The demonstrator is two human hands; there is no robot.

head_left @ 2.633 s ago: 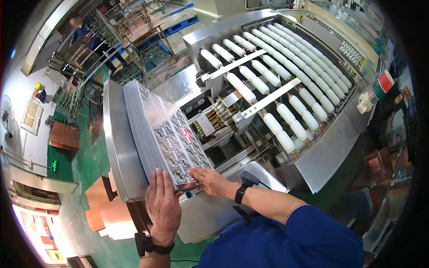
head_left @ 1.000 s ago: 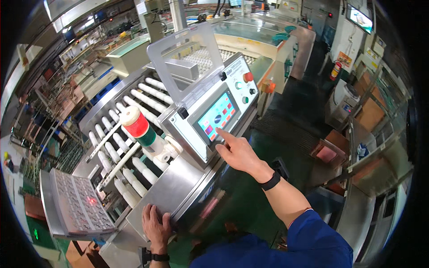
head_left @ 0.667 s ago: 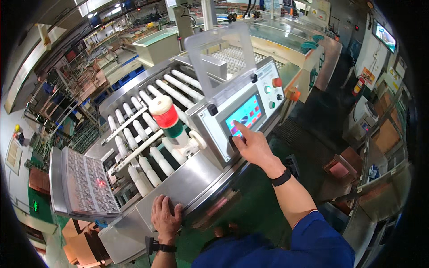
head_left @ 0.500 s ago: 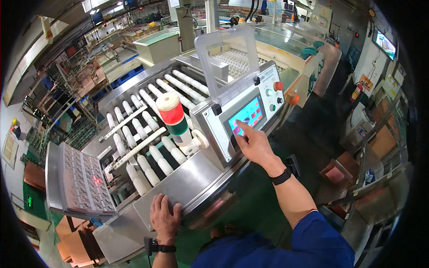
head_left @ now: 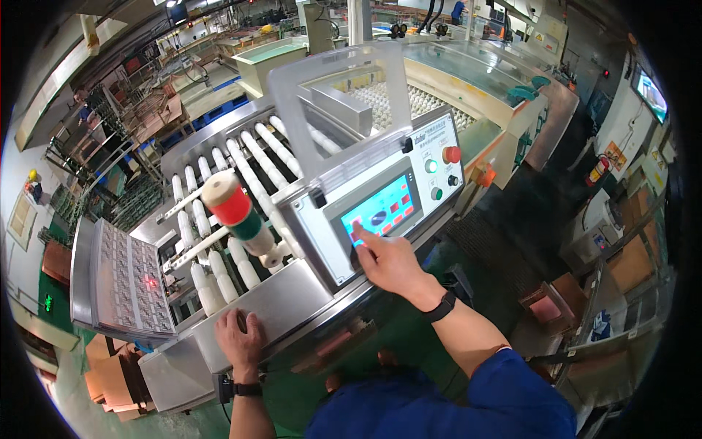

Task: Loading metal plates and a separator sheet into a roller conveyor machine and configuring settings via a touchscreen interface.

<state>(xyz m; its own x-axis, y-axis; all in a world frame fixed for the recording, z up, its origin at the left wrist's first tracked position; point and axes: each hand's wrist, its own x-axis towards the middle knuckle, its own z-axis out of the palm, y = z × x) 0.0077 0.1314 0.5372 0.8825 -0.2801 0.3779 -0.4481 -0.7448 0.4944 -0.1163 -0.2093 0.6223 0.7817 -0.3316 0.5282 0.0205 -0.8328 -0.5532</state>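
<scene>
Both hands have come away from the stack of patterned sheets (head_left: 131,282), which now stands well off to the left of the left hand (head_left: 240,338). That hand lies palm down on the metal ledge (head_left: 292,293) of the machine, fingers a little bent and thumb spread wide. Up and to its right, the right hand (head_left: 391,265) has its index finger stretched toward the lower left part of the screen (head_left: 386,205), with the thumb held apart; from where I stand I can't be sure the fingertip touches.

Just beyond that hand, the screen glows bright blue, with red and pink blocks and a dark oval near its middle. It sits tilted in a pale panel (head_left: 325,245). Further right of the fingers are a red knob (head_left: 452,154) and a lit button (head_left: 431,166). Above the hand, a clear cover (head_left: 289,110) stands raised. Between the hands, further forward, is a red and green lamp (head_left: 232,208), with white rollers (head_left: 219,274) behind it.
</scene>
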